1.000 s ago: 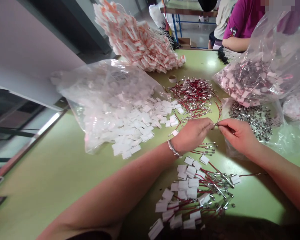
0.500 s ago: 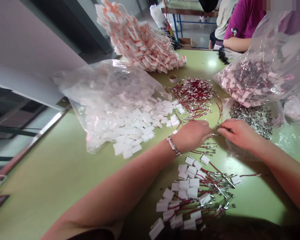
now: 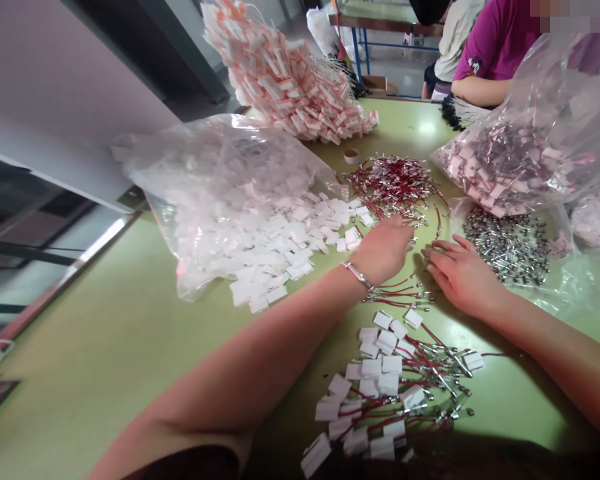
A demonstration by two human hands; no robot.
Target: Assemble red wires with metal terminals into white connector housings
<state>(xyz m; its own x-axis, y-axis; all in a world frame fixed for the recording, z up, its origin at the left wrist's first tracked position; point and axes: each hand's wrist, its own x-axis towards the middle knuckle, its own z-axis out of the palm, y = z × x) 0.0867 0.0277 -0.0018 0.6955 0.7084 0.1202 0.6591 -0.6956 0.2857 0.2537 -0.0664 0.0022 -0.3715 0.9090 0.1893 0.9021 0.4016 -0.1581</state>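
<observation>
While white connectors (image 3: 372,368) lie nearest on the table (image 3: 105,333), loose red wires (image 3: 403,286) fan out just beyond. Beside them, the right hand (image 3: 464,277) has its fingers spread, visibly holding nothing. At the near edge of the red wire pile (image 3: 394,181) is the left hand (image 3: 386,250); whether its fingers grip anything cannot be told. Drawing wires singly should limit tangling.

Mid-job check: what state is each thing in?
Left hand: fingers curled, grip unclear
Right hand: open, fingers extended
Left bag: open, white clips spilling out
Right bag: partly filled
Red wires: piled loosely
Metal pieces: heaped
Wired clips: scattered, partly overlapping
Orange-white bundle: heaped
</observation>
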